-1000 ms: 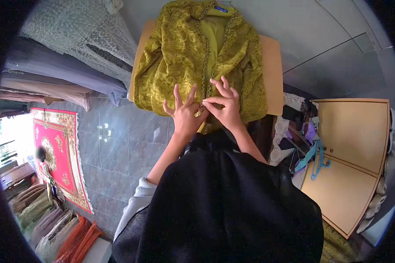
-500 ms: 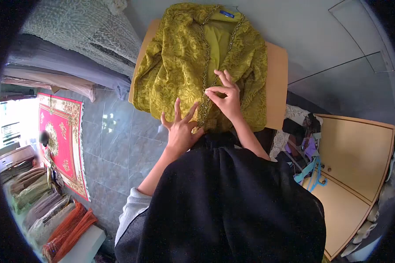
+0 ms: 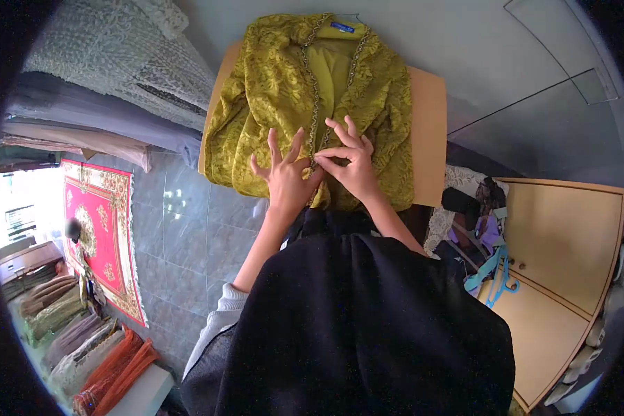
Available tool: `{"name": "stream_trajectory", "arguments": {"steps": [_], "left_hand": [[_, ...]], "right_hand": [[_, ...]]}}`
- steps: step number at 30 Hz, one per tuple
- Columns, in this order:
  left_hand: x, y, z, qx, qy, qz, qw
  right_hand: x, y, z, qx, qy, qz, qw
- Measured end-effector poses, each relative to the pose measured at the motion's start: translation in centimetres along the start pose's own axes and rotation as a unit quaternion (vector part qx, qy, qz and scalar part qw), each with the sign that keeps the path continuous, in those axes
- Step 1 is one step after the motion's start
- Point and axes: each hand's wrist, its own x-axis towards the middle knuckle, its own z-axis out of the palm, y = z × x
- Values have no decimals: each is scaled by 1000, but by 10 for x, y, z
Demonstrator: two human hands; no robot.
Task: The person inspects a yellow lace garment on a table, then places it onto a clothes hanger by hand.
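A mustard-green lace jacket lies front side up with its neck at the far end. Beaded trim runs down both front edges, and a blue label shows inside the collar. My left hand pinches the beaded front edge low on the jacket between thumb and index finger, its other fingers raised. Close against it, my right hand has thumb and index finger pressed together at the same trim, other fingers lifted. Anything between the right fingertips is too small to make out.
The jacket lies on a tan board. Hanging lace and fabrics are at the left, above a red patterned rug. Folded cloths lie lower left. At the right stand a wooden cabinet and a blue hanger.
My right hand has come down and left to meet my left hand at the trim. My left hand has risen slightly. The whole view has shifted a little.
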Motion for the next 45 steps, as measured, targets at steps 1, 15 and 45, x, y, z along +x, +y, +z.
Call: {"name": "stream_trajectory", "arguments": {"steps": [1,15,45], "left_hand": [[-1,0,-1,0,-1,4,1000],[-8,-4,-25,-55,-86,88,991],[47,-6,-17,-47,-32,105,993]], "right_hand": [[0,-2,-1,-25,4,5,1000],[60,30,-19,-20,140,-22,990],[105,48,-13,-91,188,-11,978]]}}
